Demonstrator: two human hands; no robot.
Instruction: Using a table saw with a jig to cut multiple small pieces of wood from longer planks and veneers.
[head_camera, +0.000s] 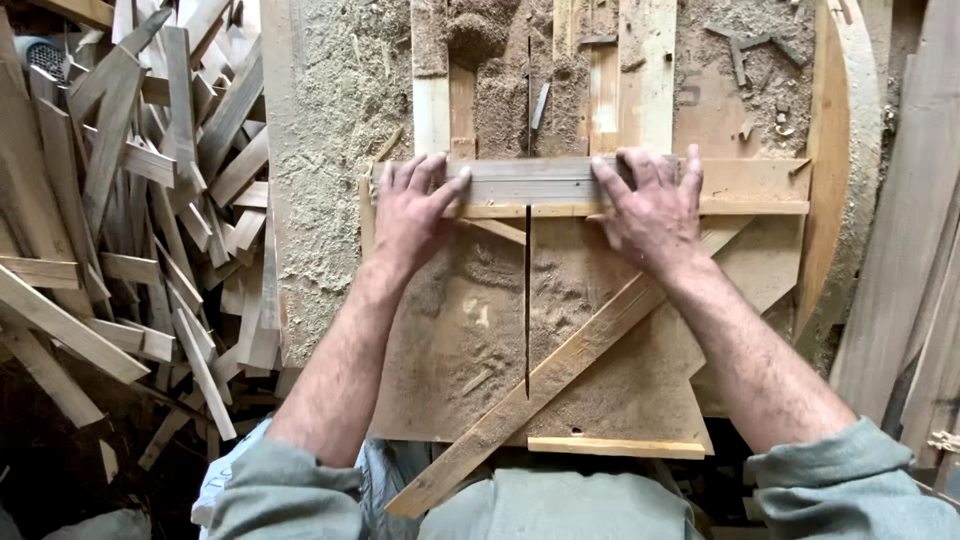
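No bin or box in view; the nearest thing to a container is the loose heap of wood offcuts piled at the left of the bench. A grey wooden slat lies crosswise on a plywood sled, pushed against the sled's far fence strip and spanning the narrow saw slot. Left hand lies flat, fingers spread and extended, fingertips on the slat's left end, thumb along its near edge. Right hand is likewise open and flat, fingers splayed over the slat's right part, palm on the sled. Neither hand grips; both press down. Sawdust covers the table beyond, and a diagonal brace crosses the sled.
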